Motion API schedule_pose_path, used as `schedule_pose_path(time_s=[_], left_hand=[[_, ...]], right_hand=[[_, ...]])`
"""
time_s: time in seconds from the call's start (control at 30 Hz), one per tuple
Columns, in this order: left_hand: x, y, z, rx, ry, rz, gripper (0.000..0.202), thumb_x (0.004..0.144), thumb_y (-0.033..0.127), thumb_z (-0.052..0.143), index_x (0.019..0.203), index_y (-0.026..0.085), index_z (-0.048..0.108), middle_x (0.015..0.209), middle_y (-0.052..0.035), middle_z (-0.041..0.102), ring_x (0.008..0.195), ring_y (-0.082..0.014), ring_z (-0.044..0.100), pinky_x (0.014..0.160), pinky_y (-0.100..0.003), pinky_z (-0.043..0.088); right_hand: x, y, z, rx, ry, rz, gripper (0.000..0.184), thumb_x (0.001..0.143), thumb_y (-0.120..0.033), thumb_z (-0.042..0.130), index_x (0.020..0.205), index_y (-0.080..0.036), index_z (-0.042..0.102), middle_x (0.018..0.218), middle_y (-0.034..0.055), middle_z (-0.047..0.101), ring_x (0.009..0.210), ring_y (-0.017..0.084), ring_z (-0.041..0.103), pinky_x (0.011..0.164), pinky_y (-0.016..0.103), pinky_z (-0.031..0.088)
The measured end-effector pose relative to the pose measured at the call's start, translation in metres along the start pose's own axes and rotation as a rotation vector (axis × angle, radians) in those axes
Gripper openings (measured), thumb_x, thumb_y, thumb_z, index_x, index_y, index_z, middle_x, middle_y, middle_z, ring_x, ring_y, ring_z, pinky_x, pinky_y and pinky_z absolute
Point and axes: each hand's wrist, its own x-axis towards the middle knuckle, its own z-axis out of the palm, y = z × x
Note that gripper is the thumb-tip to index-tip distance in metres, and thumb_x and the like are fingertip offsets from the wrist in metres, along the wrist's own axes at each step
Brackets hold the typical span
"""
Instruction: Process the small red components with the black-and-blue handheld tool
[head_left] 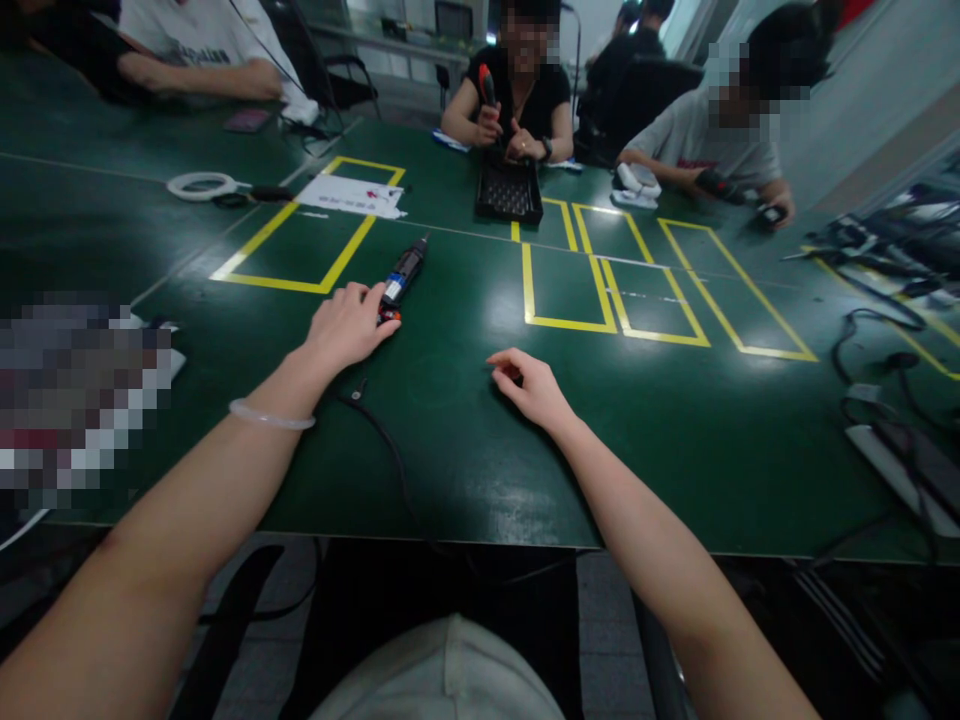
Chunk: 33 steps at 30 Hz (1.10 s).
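My left hand [346, 327] rests on the green table [465, 440] with its fingers curled over the rear end of an electric screwdriver [403, 275] that lies pointing away from me. A black cable [375, 430] runs from the tool back past my wrist and over the table's front edge. My right hand [527, 385] rests on the table to the right, fingers loosely curled with nothing in them, touching no object.
Yellow tape rectangles [307, 240] [600, 290] mark the table. A black tray [509, 192] sits before a person opposite who holds a red-tipped tool. Other people sit at far left and far right. Cables and devices [892, 440] lie at the right edge. A white ring [201, 186] lies far left.
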Motion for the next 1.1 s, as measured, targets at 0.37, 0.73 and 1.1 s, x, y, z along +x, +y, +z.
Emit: schedule_pose_path(time_s=[0.37,0.73,1.1], left_hand=[[0.008,-0.079,-0.004,-0.018,0.075,-0.214,0.06,0.102,0.046,0.043,0.15,0.009,0.041,0.144,-0.0226,0.047,0.122,-0.0375,0.05,0.101,-0.053,0.043],[0.007,-0.074,0.001,-0.061,0.146,-0.221,0.047,0.09,0.042,0.065,0.122,0.008,0.063,0.135,-0.0184,0.049,0.11,-0.0293,0.05,0.094,-0.043,0.048],[0.008,-0.033,-0.009,-0.597,0.193,-0.089,0.039,0.1,0.032,0.047,0.124,0.005,0.062,0.111,-0.014,0.068,0.097,-0.0202,0.062,0.093,-0.034,0.048]], right_hand=[[0.001,0.003,0.001,-0.027,-0.004,-0.007,0.016,0.091,-0.022,0.057,0.102,-0.02,0.068,0.093,0.0045,0.07,0.083,0.017,0.065,0.079,0.031,0.051],[0.001,0.003,0.002,-0.053,-0.025,-0.008,0.012,0.091,-0.021,0.057,0.098,-0.02,0.068,0.092,0.0046,0.07,0.083,0.018,0.065,0.08,0.032,0.051],[0.001,0.001,0.004,-0.053,-0.035,-0.023,0.012,0.092,-0.023,0.057,0.097,-0.02,0.068,0.09,0.0043,0.069,0.082,0.018,0.063,0.078,0.033,0.05]])
